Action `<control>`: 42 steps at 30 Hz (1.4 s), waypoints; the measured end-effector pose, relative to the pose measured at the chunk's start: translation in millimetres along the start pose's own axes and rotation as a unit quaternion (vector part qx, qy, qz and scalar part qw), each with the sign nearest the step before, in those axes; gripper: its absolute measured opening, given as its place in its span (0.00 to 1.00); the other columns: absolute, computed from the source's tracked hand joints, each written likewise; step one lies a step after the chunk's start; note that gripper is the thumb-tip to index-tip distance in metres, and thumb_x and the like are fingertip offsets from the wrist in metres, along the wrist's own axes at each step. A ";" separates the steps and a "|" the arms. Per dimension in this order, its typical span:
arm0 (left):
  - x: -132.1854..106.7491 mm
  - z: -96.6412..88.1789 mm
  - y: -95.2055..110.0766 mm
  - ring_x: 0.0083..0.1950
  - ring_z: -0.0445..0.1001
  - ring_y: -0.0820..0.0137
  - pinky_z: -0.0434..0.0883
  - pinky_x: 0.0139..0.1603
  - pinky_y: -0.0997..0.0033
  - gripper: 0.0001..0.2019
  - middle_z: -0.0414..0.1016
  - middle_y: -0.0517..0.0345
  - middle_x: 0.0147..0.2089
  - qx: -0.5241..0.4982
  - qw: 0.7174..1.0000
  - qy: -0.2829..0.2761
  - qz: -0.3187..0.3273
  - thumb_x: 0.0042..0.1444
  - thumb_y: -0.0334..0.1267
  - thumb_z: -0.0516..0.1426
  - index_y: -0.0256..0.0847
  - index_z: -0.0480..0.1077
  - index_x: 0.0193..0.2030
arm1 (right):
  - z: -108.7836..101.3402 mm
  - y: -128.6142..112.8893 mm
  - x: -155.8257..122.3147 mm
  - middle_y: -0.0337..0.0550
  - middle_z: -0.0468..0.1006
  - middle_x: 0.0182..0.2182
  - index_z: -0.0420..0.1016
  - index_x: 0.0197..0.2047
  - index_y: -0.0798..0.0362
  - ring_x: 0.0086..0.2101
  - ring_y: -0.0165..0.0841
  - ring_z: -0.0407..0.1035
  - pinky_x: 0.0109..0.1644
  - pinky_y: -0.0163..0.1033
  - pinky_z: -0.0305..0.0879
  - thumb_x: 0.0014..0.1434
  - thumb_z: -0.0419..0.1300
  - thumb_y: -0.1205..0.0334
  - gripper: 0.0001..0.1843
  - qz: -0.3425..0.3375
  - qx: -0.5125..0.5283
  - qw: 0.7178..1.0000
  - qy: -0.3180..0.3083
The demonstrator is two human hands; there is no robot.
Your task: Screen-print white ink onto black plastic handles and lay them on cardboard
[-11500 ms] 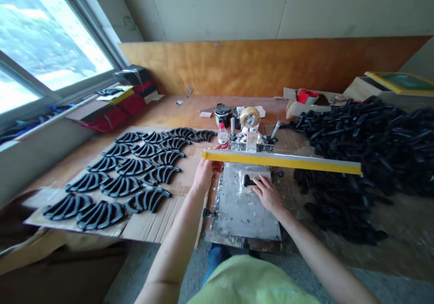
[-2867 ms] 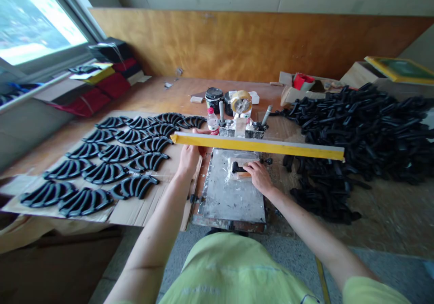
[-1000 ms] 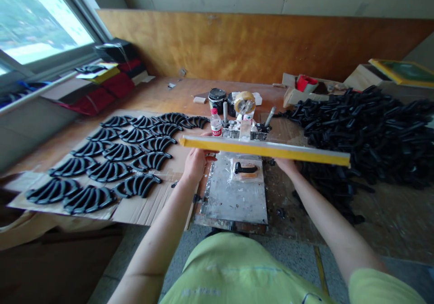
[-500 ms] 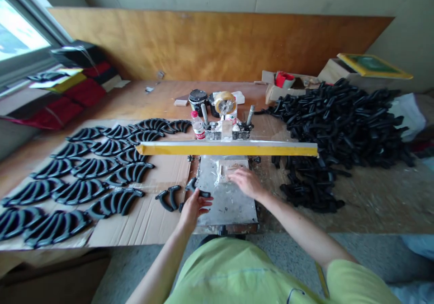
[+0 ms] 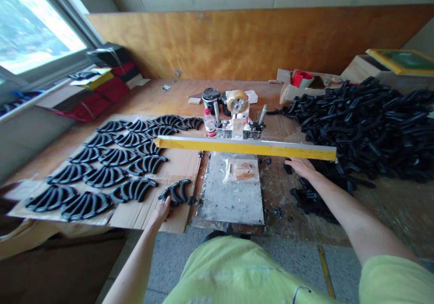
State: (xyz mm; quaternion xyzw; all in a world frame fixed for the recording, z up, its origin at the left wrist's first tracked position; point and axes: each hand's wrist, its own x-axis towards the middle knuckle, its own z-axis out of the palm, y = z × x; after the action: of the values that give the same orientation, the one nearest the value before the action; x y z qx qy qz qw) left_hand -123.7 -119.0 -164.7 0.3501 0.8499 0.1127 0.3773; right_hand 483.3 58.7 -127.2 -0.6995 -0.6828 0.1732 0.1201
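On the cardboard, my left hand (image 5: 162, 210) has its thumb and fingers closed on one of the black curved handles (image 5: 174, 193) in a small row near the plate. To the right of the metal plate (image 5: 233, 200), my right hand (image 5: 302, 166) reaches to the near edge of a heap. Its fingertips are on a black curved handle (image 5: 288, 166), partly hidden by the hand. A clear patch with small tan pieces (image 5: 243, 172) lies on the plate. Above the plate runs a long yellow-edged bar (image 5: 246, 147).
Rows of black handles (image 5: 105, 175) cover the cardboard (image 5: 135, 211) at left. A large heap of handles (image 5: 369, 119) fills the right. Behind the bar stand a bottle (image 5: 209, 124), a black-lidded tub (image 5: 211, 97), a tape roll (image 5: 237, 101) and upright metal posts (image 5: 263, 114).
My left hand moved left from the plate's edge and laid the handle it held beside the small row. My right hand left the plate and moved right to the heap. The view shifted slightly.
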 end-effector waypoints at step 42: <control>-112.6 -40.1 273.1 0.20 0.66 0.76 0.63 0.22 0.78 0.21 0.68 0.61 0.20 -0.428 0.827 -0.026 0.364 0.56 0.56 0.53 0.37 0.71 0.38 | 79.9 -183.3 -45.4 0.47 0.75 0.40 0.78 0.49 0.51 0.46 0.39 0.64 0.52 0.44 0.61 0.62 0.57 0.64 0.14 -0.369 -0.012 0.929 0.011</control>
State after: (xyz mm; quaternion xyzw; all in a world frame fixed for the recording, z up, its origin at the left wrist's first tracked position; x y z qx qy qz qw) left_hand 39.6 6.5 50.8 0.4403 0.5170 0.5855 0.4427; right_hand 283.0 15.0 -122.2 -0.4012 -0.8936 0.1004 0.1744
